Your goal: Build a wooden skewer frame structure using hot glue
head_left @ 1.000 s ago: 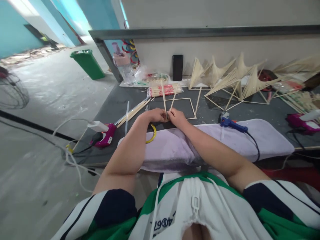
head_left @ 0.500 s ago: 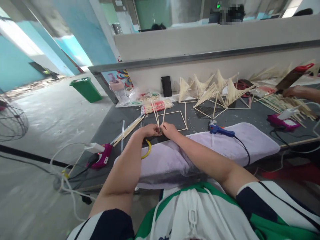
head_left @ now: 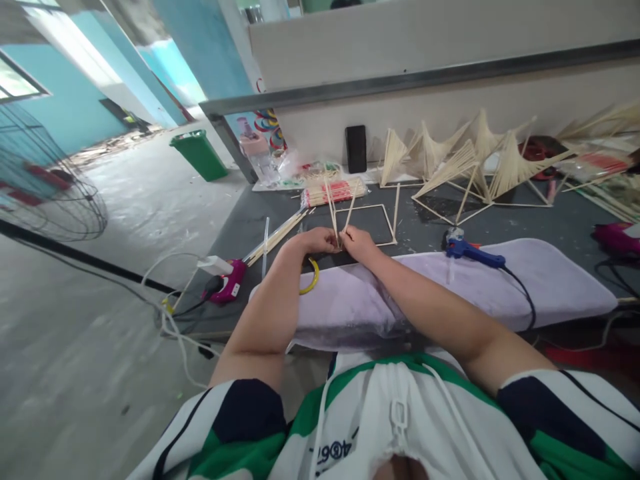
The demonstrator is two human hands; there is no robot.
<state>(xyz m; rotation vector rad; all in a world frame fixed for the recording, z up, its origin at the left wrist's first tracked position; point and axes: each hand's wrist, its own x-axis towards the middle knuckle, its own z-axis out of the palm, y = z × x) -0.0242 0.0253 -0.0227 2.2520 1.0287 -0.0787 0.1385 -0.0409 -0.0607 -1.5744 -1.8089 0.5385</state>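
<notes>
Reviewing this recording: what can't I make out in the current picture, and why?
Whether the leaning sticks join the stick frame: head view, the left hand and right hand cover its near corner.
Rest of the far-right purple socket block: head view, cut off by the right edge.
Rest of the wire cage: head view, cut off by the left edge.
Shirt lettering: head view, partly lost in folds.

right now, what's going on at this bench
A person's left hand and right hand are close together, pinching the lower ends of slim, pale wooden sticks near the left end of a flat, rectangular, pale stick frame. One straight, pale stick stands at the frame's near right corner. A blue glue gun rests unheld on the pale lilac cloth, and fan-shaped, pale stick structures stand farther back.
</notes>
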